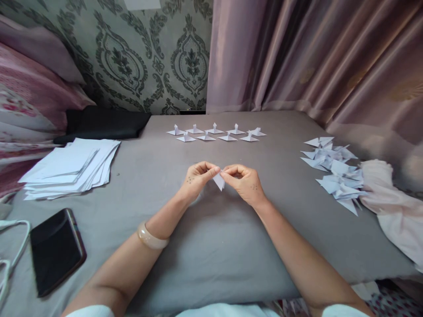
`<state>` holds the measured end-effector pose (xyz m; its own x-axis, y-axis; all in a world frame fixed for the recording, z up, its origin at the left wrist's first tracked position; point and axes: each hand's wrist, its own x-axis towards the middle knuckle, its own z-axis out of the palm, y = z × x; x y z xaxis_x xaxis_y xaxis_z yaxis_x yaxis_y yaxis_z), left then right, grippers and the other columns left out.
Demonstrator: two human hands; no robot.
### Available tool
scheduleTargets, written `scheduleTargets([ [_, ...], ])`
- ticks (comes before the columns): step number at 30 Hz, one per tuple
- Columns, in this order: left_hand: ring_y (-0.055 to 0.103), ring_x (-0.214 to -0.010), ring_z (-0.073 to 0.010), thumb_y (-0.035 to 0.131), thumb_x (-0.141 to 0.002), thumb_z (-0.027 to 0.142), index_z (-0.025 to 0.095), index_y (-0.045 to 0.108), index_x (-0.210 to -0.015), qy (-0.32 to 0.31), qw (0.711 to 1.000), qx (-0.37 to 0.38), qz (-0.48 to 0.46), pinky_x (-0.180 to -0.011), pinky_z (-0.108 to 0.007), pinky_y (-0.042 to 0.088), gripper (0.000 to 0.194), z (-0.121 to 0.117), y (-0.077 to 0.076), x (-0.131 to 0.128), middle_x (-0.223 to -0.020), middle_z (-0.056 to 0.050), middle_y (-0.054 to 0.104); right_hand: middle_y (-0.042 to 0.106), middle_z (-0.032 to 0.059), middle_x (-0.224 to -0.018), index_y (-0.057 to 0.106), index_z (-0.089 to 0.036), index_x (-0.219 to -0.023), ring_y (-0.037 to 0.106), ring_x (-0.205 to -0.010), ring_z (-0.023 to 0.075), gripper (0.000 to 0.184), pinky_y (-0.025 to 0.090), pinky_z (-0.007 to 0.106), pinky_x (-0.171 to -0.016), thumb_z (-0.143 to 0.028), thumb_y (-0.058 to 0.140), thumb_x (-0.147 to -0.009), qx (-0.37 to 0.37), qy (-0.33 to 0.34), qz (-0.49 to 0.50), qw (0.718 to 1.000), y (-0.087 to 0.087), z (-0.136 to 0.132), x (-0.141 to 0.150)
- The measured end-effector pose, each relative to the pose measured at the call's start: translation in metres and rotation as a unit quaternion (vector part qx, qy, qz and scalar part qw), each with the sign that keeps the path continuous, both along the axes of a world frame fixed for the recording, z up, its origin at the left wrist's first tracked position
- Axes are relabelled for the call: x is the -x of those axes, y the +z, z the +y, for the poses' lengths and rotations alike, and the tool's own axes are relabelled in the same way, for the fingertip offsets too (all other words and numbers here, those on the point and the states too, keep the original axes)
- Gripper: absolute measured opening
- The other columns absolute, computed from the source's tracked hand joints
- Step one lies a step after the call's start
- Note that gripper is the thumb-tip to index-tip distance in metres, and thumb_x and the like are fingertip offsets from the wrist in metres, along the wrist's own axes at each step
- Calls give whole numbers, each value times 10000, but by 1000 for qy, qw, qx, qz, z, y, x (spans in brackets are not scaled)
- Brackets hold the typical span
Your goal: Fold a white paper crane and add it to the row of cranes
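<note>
My left hand (197,178) and my right hand (243,181) meet above the middle of a grey cloth-covered surface (211,246). Both pinch a small folded white paper piece (219,181) between fingertips; its pointed corner hangs down between the hands. Farther back, several finished folded paper figures (216,133) stand in two neat rows. A stack of plain white paper sheets (71,168) lies to the left. A loose heap of folded paper pieces (335,172) lies to the right.
A black phone (55,249) lies at the near left, with a white cable (9,251) beside it. A black cushion (104,123) sits at the back left. Pale pink cloth (393,207) lies at the right edge. Curtains hang behind.
</note>
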<state>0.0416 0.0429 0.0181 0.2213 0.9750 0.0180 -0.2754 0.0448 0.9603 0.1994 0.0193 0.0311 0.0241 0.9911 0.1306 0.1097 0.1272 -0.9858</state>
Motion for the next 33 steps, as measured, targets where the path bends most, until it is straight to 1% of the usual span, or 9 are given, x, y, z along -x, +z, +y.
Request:
scheduleTargets([
  [4,537,-666,-107,762,-732,362,163,678,-739,22,999,-29,37,-685,-260,417,217,1,-5,2,-714,-4,632,683,12,-771,582,-211,-780,627,-705,145,255,496,306,-714,-320,783,-666,2,-17,40,999,-1,1,2],
  [8,531,-695,-115,728,-768,384,176,678,-772,27,995,-58,78,-706,-269,410,214,2,-7,4,-758,-11,630,691,-1,-777,556,-223,-877,638,-717,141,338,501,310,-747,-311,797,-656,12,-9,69,998,-1,3,0],
  [10,558,-784,-132,741,-757,371,192,675,-848,33,992,-83,94,-750,-272,408,212,2,-5,4,-849,-20,647,690,-7,-770,566,-219,-880,637,-707,134,363,502,304,-743,-310,815,-632,35,-15,100,994,-1,5,-3],
  [13,582,-948,-157,788,-710,320,224,628,-975,51,985,-133,99,-849,-285,390,324,2,-2,4,-1011,-25,646,681,-24,-753,581,-215,-869,635,-713,123,397,501,284,-739,-300,842,-582,75,-38,163,983,-3,9,-7],
  [17,586,-1031,-179,772,-726,313,211,615,-892,57,978,-163,115,-910,-311,361,251,2,1,5,-1057,-40,664,674,-36,-756,587,-216,-845,635,-740,118,409,505,280,-775,-288,857,-545,99,-39,205,973,-7,13,-8],
  [22,591,-1039,-197,750,-742,325,191,671,-837,35,979,-172,103,-939,-333,375,182,-1,4,5,-1046,-66,681,665,-33,-765,588,-220,-838,627,-749,115,383,507,277,-775,-294,847,-566,86,-30,205,975,-10,12,-3],
  [24,601,-976,-187,744,-745,325,179,682,-813,29,983,-161,80,-911,-326,406,172,-2,5,5,-984,-66,682,660,-28,-775,591,-221,-843,626,-750,121,379,511,290,-779,-309,841,-572,81,-33,198,976,-10,11,-1],
  [28,579,-768,-138,754,-728,332,154,682,-719,40,994,-97,35,-754,-281,439,192,-1,7,4,-814,-39,663,645,-31,-773,594,-226,-841,617,-727,119,375,513,298,-776,-315,837,-570,80,-39,189,978,-8,9,3],
  [33,570,-717,-117,807,-661,304,142,656,-673,34,998,-35,-37,-691,-259,433,222,0,5,1,-774,-24,654,638,-33,-762,615,-227,-820,604,-697,112,364,517,290,-757,-299,849,-551,85,-43,206,974,-4,7,5],
])
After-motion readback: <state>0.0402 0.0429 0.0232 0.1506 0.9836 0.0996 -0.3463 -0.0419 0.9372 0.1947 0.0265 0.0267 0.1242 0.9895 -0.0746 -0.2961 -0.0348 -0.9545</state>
